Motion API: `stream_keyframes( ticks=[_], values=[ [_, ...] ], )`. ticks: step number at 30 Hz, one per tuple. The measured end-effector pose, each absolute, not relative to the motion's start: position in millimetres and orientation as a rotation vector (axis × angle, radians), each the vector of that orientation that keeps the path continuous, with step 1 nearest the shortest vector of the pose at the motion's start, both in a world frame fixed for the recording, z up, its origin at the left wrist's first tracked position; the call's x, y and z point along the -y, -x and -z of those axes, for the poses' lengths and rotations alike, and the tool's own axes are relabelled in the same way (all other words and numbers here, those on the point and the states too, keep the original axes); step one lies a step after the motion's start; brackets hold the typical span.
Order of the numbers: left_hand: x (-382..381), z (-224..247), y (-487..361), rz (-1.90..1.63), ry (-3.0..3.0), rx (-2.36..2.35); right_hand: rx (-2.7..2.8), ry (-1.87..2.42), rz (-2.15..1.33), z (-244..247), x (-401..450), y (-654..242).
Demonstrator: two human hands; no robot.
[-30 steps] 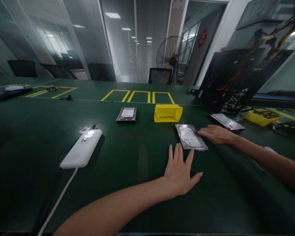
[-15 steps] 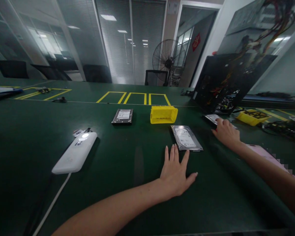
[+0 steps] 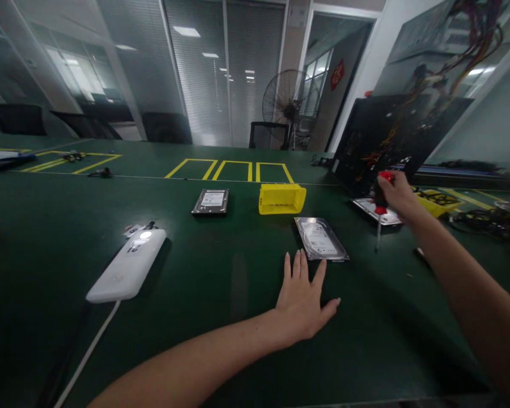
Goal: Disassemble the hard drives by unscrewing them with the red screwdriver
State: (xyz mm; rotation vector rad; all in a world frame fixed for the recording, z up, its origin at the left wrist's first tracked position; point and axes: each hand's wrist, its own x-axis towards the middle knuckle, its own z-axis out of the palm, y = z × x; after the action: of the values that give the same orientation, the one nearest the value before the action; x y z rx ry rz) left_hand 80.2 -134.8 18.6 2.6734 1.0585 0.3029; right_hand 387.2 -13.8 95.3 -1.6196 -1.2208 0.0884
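My right hand (image 3: 398, 195) is closed around the red and black handle of a screwdriver (image 3: 381, 204), whose shaft points down above the green table (image 3: 255, 294). Behind it lies a hard drive (image 3: 372, 208), partly covered by the hand. My left hand (image 3: 304, 297) lies flat with fingers spread, its fingertips at the near edge of another hard drive (image 3: 322, 239) with a white label. A third hard drive (image 3: 211, 202) rests farther left. Between these two stands a yellow bin (image 3: 283, 199), its open side facing me.
A white power bank (image 3: 130, 265) with a cable lies on the left. At the right back stands a black computer case (image 3: 365, 139) with loose wires. Another yellow bin (image 3: 436, 202) and tangled black cables (image 3: 484, 218) are beyond my right arm. Yellow tape outlines (image 3: 233, 161) mark the far table.
My right hand has risen from the right hard drive area and now holds the screwdriver upright above the table. The left hand has stayed in place.
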Motion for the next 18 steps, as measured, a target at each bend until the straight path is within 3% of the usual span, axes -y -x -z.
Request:
stream_keyframes(
  ticks=[4,7,18],
  values=[
    [133,-17,-81,-0.286,-2.669,-1.055,0.992,1.119,-0.356,-124,-7,-346],
    [132,-15,-82,-0.29,-2.665,-1.055,0.87,0.788,-0.368,-124,-8,-312],
    [131,-16,-81,-0.28,-2.649,-1.05,0.848,0.775,-0.287,-109,0,-306]
  ],
)
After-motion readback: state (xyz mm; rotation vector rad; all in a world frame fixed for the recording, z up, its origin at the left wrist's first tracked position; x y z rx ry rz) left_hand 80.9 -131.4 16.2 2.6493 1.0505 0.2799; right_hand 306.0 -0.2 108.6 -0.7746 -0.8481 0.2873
